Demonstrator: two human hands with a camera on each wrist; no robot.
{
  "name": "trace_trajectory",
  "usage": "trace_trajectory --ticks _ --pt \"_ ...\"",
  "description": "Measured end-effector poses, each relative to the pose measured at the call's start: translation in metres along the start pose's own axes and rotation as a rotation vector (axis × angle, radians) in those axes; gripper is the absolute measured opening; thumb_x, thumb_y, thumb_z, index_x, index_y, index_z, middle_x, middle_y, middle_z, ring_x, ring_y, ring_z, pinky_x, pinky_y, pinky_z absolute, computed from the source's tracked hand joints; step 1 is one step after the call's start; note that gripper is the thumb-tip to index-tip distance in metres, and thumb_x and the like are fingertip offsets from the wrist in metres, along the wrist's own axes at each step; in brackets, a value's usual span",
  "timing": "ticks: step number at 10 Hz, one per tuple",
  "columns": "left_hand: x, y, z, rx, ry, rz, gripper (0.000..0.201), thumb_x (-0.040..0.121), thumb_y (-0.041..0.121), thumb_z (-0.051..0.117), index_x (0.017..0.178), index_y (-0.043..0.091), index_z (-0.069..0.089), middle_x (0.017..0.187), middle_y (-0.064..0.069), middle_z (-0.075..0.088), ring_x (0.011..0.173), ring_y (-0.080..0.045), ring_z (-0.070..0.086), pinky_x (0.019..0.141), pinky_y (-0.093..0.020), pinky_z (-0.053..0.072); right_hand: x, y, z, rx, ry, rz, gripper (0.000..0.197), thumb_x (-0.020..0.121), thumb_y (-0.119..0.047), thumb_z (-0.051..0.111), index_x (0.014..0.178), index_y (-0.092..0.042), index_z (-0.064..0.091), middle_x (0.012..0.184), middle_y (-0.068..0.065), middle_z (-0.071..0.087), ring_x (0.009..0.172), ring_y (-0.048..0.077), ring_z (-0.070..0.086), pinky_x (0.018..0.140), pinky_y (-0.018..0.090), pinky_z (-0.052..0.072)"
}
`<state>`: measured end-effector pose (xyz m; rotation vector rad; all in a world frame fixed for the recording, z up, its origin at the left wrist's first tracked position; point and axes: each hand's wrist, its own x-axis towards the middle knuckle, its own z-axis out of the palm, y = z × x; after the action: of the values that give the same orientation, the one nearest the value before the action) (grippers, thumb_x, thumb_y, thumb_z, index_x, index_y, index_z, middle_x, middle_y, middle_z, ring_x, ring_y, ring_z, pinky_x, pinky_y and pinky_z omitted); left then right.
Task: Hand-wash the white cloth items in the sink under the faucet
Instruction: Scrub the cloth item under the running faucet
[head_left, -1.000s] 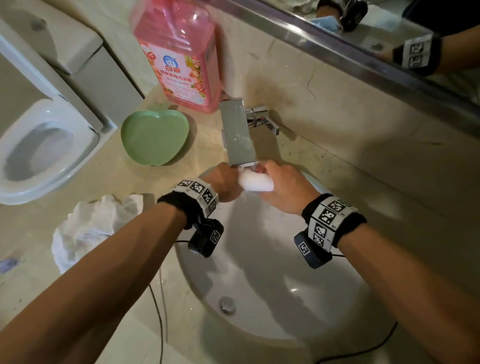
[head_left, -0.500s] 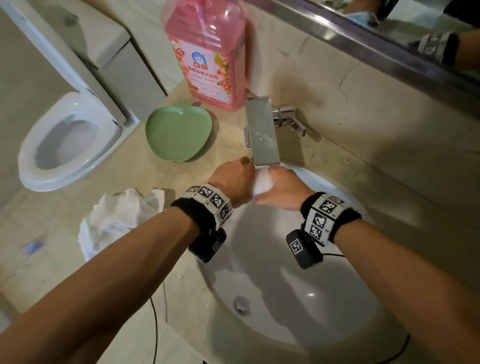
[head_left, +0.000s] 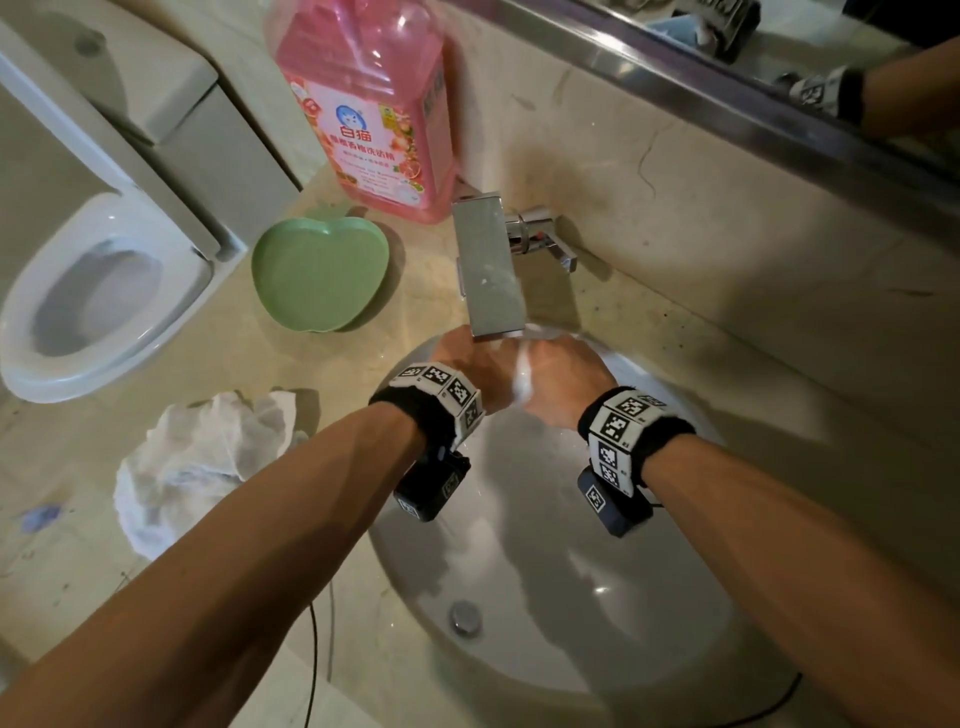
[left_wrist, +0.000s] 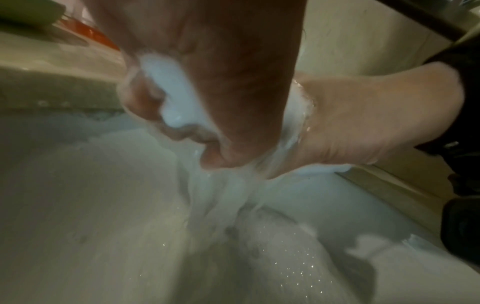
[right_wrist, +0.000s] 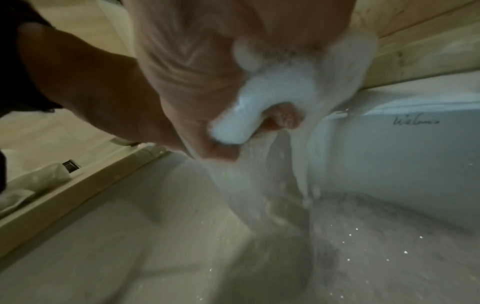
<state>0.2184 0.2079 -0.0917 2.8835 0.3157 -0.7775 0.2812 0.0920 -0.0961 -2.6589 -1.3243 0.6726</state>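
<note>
Under the square steel faucet (head_left: 488, 270) both hands are pressed together over the white sink (head_left: 649, 613). A small wet white cloth (head_left: 523, 375) is squeezed between them; only a strip of it shows from above. My left hand (head_left: 475, 366) curls its fingers round the white cloth (left_wrist: 171, 96). My right hand (head_left: 563, 382) grips the same cloth (right_wrist: 262, 107) in its fist. Water runs off the hands and streams down into the basin. A second crumpled white cloth (head_left: 202, 462) lies on the counter left of the sink.
A pink detergent bottle (head_left: 371, 104) stands behind the faucet on the left, with a green apple-shaped dish (head_left: 319, 273) in front of it. A toilet (head_left: 93, 291) is at the far left. The drain plug (head_left: 464, 618) sits near the basin's front. A mirror edge (head_left: 727, 88) runs overhead.
The hands have closed in on each other under the spout, so less of the cloth shows between them. The camera has shifted, moving the scene rightward in the head view.
</note>
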Motion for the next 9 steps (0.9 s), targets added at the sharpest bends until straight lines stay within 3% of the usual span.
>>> trace_trajectory --ticks 1,2,3,4,5,6,7,8,9 --pt "-0.001 -0.004 0.001 -0.094 -0.003 -0.009 0.038 0.091 0.027 0.053 0.124 0.008 0.057 0.116 -0.014 0.064 0.106 -0.034 0.06 0.087 -0.043 0.045 0.0 0.002 0.003 0.077 0.014 -0.009 0.024 0.079 -0.019 0.075 0.076 -0.03 0.053 0.06 -0.016 0.045 0.058 0.005 0.051 0.062 0.02 0.037" --pt "-0.003 -0.009 0.0 -0.165 -0.056 -0.024 0.043 0.091 0.031 0.051 0.128 0.01 0.055 0.126 -0.012 0.061 0.115 -0.031 0.058 0.095 -0.04 0.045 0.0 0.004 0.004 0.115 0.045 -0.025 0.02 0.074 -0.024 0.079 0.088 -0.026 0.065 0.083 -0.002 0.07 0.079 0.021 0.067 0.069 0.024 0.046" --pt "-0.009 -0.025 -0.006 -0.339 -0.093 -0.039 0.052 0.089 0.039 0.057 0.133 0.01 0.053 0.135 -0.01 0.056 0.122 -0.028 0.053 0.105 -0.038 0.042 0.003 0.008 0.009 0.266 0.058 -0.044 0.033 0.077 -0.03 0.08 0.106 -0.025 0.066 0.103 -0.001 0.071 0.091 0.019 0.067 0.08 0.03 0.055" --pt "-0.019 -0.036 -0.014 -0.586 -0.023 -0.013 0.063 0.083 0.032 0.072 0.135 0.005 0.048 0.133 -0.013 0.056 0.12 -0.028 0.055 0.098 -0.033 0.043 0.002 0.008 0.014 0.415 -0.033 0.007 0.053 0.083 -0.043 0.075 0.128 -0.023 0.055 0.122 -0.005 0.061 0.107 0.013 0.06 0.09 0.031 0.051" --pt "-0.032 -0.05 -0.019 -0.594 0.126 0.041 0.055 0.081 0.024 0.075 0.13 0.012 0.054 0.115 -0.008 0.059 0.106 -0.026 0.059 0.081 -0.026 0.041 -0.004 -0.002 0.013 0.635 -0.114 0.077 0.06 0.083 -0.038 0.073 0.134 -0.023 0.048 0.116 -0.01 0.058 0.1 0.005 0.058 0.08 0.019 0.045" --pt "-0.048 -0.064 -0.021 -0.648 0.123 0.059 0.059 0.079 0.016 0.076 0.133 0.018 0.052 0.112 -0.003 0.053 0.105 -0.022 0.055 0.088 -0.029 0.043 0.001 -0.019 0.006 0.746 -0.157 0.131 0.043 0.079 -0.028 0.072 0.118 -0.018 0.055 0.105 -0.002 0.062 0.097 0.016 0.061 0.078 0.028 0.05" --pt "-0.062 -0.072 -0.014 -0.777 0.162 -0.008 0.063 0.076 0.014 0.081 0.122 0.011 0.039 0.11 -0.006 0.058 0.098 -0.024 0.057 0.083 -0.032 0.049 0.009 -0.037 -0.002 0.782 -0.109 0.107 0.046 0.08 -0.015 0.07 0.125 -0.015 0.058 0.112 0.001 0.064 0.105 0.018 0.061 0.083 0.025 0.05" --pt "-0.071 -0.074 -0.009 -0.799 0.296 -0.053 0.054 0.072 0.014 0.084 0.112 0.012 0.046 0.103 -0.002 0.058 0.092 -0.024 0.056 0.077 -0.032 0.045 0.01 -0.05 -0.005 0.839 -0.033 0.065 0.046 0.077 -0.006 0.07 0.12 -0.017 0.059 0.114 0.006 0.068 0.105 0.02 0.066 0.094 0.035 0.053" --pt "-0.074 -0.076 -0.008 -0.842 0.363 -0.052 0.051 0.072 0.01 0.083 0.115 0.015 0.056 0.106 0.003 0.061 0.096 -0.023 0.059 0.081 -0.029 0.046 0.01 -0.049 -0.004 0.835 0.025 0.081 0.026 0.073 -0.006 0.073 0.089 -0.025 0.062 0.085 -0.008 0.071 0.08 -0.001 0.067 0.074 0.024 0.051"
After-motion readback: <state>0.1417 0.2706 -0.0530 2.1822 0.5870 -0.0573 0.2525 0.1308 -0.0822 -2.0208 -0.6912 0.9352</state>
